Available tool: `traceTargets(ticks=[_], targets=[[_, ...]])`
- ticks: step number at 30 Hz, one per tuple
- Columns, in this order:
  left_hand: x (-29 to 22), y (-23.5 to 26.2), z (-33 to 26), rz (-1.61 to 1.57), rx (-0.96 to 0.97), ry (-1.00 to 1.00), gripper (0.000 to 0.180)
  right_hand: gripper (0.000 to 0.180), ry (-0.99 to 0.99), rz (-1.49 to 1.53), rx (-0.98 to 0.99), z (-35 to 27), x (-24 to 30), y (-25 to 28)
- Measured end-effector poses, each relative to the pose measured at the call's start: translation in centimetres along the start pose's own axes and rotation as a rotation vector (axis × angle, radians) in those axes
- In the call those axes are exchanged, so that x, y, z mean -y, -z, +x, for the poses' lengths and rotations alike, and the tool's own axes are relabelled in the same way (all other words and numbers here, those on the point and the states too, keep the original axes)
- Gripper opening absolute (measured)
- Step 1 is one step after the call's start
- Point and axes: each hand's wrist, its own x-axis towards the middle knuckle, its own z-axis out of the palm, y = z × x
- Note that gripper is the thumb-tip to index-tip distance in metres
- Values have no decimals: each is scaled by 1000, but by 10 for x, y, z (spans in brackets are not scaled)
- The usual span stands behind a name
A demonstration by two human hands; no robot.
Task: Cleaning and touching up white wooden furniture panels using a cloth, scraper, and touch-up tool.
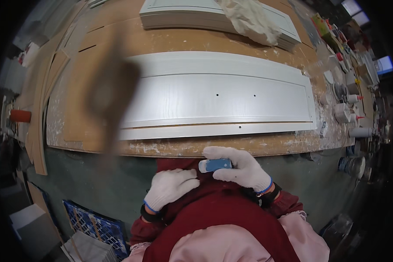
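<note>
My right hand point(242, 169), in a white knit glove with a blue cuff edge, grips a small blue block with a whitish end point(218, 165) between thumb and fingers, just off the near edge of the workbench. My left hand point(170, 187), gloved the same way, is held low in front of the dark red apron point(214, 205); its fingers are stretched out and it holds nothing. Beyond both hands a long white panel point(187, 98) with a recessed field, a slot and several small dark holes lies flat on the workbench point(170, 148).
At the back of the bench is a stack of white panels point(179, 17) with a crumpled white cloth point(251, 22) on it. Bottles and cups point(343, 112) crowd the right edge. A blue plastic crate point(94, 222) stands lower left. A blurred dark shape point(111, 87) covers the panel's left end.
</note>
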Motion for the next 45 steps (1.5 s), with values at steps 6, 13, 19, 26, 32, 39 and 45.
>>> traceTargets(ticks=[6, 13, 19, 26, 32, 39, 45], targets=[[-37, 70, -36, -19, -85, -48, 30, 51, 72, 10, 15, -7, -25, 4], [-132, 76, 6, 435, -32, -644, 30, 52, -58, 175, -121, -16, -29, 6], [-151, 39, 16, 571, 25, -765, 27, 48, -162, 414, -47, -15, -61, 15], [-137, 33, 45, 438, 205, -376, 33, 42, 274, -122, -66, -9, -63, 20], [-97, 12, 21, 379, -484, -602, 48, 34, 409, 186, -35, 12, -54, 6], [-58, -47, 16, 40, -1037, -641, 36, 38, 578, 242, -241, 22, -37, -30], [-70, -58, -1, -810, -662, -286, 27, 36, 549, 441, -277, 24, -4, -51]])
